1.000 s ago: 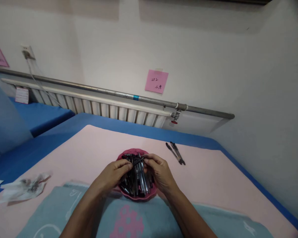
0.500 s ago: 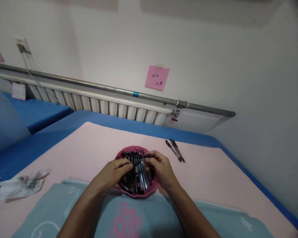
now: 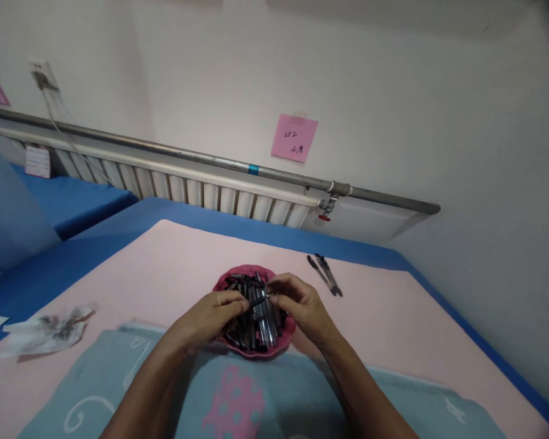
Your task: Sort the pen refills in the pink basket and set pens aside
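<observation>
A blue table (image 3: pixel 210 222) bears a pink mat (image 3: pixel 187 262), with a patterned cloth (image 3: pixel 293 390) along the near side. Touching the cloth's far edge is a dark pink bowl (image 3: pixel 287 334) heaped with pens (image 3: pixel 261 329); three loose pens (image 3: pixel 327 275) lie on the mat, beyond it to the right. Over the bowl, the left hand (image 3: pixel 213 314) pinches a dark pen part (image 3: pixel 257 301) between thumb and forefinger. The right hand (image 3: pixel 308 311) is curled narrow at its other end; whether it grips, I cannot tell.

The step in hand looks like joining or parting pen pieces; the next move seems to call for steady fingertips in line. Compared with a second ago, the dark pen part seems slightly flatter, both hands keep nearly the same pose, and the bowl and loose pens stay put.
</observation>
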A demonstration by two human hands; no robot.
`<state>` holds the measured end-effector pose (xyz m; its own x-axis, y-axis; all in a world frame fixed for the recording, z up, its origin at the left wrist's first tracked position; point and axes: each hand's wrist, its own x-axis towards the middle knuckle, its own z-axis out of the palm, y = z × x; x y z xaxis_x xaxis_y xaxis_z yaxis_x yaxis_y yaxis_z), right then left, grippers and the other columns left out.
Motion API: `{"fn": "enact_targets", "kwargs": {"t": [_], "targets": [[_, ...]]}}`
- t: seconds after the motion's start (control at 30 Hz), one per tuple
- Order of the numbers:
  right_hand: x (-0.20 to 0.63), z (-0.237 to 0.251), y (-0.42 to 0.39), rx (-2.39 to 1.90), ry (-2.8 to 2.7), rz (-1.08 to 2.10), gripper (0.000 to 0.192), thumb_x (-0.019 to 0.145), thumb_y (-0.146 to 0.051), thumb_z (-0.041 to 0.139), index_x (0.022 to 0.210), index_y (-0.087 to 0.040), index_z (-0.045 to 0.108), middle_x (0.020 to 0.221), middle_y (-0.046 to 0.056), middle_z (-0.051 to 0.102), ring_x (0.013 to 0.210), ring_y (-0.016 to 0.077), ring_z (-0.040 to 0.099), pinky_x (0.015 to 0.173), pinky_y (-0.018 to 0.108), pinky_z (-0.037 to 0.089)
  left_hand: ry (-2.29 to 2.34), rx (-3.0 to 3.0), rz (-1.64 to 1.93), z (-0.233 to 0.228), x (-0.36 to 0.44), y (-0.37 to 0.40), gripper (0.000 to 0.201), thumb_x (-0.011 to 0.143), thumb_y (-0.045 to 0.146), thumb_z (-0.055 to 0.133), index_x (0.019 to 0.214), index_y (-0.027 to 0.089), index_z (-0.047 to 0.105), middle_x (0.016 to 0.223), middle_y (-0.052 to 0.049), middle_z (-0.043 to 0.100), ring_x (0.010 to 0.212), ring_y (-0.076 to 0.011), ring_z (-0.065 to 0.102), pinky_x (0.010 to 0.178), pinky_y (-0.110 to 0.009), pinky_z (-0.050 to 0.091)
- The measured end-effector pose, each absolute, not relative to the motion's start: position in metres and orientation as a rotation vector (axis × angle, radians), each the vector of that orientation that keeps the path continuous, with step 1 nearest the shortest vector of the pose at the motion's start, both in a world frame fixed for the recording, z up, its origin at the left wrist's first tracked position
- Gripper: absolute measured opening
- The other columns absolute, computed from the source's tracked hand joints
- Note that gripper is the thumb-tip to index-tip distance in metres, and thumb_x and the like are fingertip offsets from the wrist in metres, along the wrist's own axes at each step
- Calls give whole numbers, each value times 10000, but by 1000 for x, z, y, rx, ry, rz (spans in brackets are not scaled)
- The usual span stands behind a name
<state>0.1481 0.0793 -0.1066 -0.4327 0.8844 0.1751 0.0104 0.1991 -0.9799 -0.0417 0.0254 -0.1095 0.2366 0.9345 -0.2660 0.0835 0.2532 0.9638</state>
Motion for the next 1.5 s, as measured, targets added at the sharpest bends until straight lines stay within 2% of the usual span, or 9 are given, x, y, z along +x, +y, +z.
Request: {"fn": "enact_targets", "kwargs": {"t": [0.1, 0.37, 0.73, 0.87, 1.0, 1.1, 1.17, 1.37, 1.5], "targets": [[151, -105, 78, -815, -1722, 1336, 170, 681, -173, 640, 844, -221, 644, 805, -3, 650, 758, 150, 586, 720, 284, 460, 1162, 1085, 746, -105, -45, 23, 334, 754, 492, 537, 645, 193, 437, 435, 94, 370, 350, -38, 202, 372, -222, 116], [154, -93, 73, -774, -1911, 1251, 157, 699, -152, 633, 841, -205, 672, 786, -4, 652, 732, 143, 582, 706, 275, 448, 1064, 935, 685, -112, -53, 23, 390, 695, 539, 609, 637, 198, 428, 412, 79, 405, 304, -28, 209, 345, -231, 39], [146, -98, 71, -920, -1863, 1284, 123, 689, -184, 632, 802, -220, 663, 751, -17, 639, 712, 146, 556, 662, 263, 431, 1153, 1043, 710, -110, -47, 23, 376, 713, 526, 593, 633, 186, 453, 417, 84, 377, 330, -27, 203, 364, -237, 76], [137, -102, 68, -988, -1712, 1335, 75, 720, -235, 603, 774, -216, 653, 628, -40, 569, 573, 109, 485, 543, 226, 382, 1151, 1070, 754, -110, -43, 25, 371, 726, 520, 578, 638, 187, 441, 428, 92, 370, 346, -28, 210, 369, -229, 97], [131, -104, 66, -1026, -1438, 1477, 153, 748, -346, 597, 818, -213, 621, 503, -77, 457, 421, 74, 363, 412, 199, 280, 1122, 1077, 802, -111, -41, 25, 392, 720, 545, 580, 647, 192, 426, 434, 94, 363, 362, -34, 227, 372, -227, 100], [132, -106, 68, -980, -1352, 1616, 253, 743, -430, 609, 834, -195, 621, 515, -63, 498, 405, 75, 389, 386, 197, 275, 1109, 1016, 833, -111, -41, 24, 408, 720, 572, 570, 668, 199, 414, 434, 99, 362, 352, -31, 205, 371, -226, 97], [133, -109, 70, -948, -1320, 1673, 258, 689, -396, 673, 827, -182, 630, 533, -56, 530, 413, 72, 412, 398, 195, 299, 1099, 990, 854, -110, -41, 24, 407, 724, 586, 558, 700, 202, 427, 431, 104, 354, 350, -32, 192, 371, -224, 96], [126, -122, 69, -1035, -1249, 1587, 235, 677, -385, 701, 716, -185, 584, 480, -72, 491, 392, 59, 384, 381, 175, 278, 1162, 996, 856, -103, -36, 24, 423, 697, 604, 560, 701, 197, 448, 403, 112, 334, 346, -29, 188, 382, -221, 100], [122, -127, 69, -935, -1189, 1677, 272, 667, -377, 710, 847, -188, 631, 542, -53, 533, 417, 70, 418, 399, 188, 304, 1162, 952, 869, -102, -34, 24, 439, 667, 616, 578, 716, 196, 458, 410, 117, 325, 349, -26, 175, 385, -216, 97]]}}
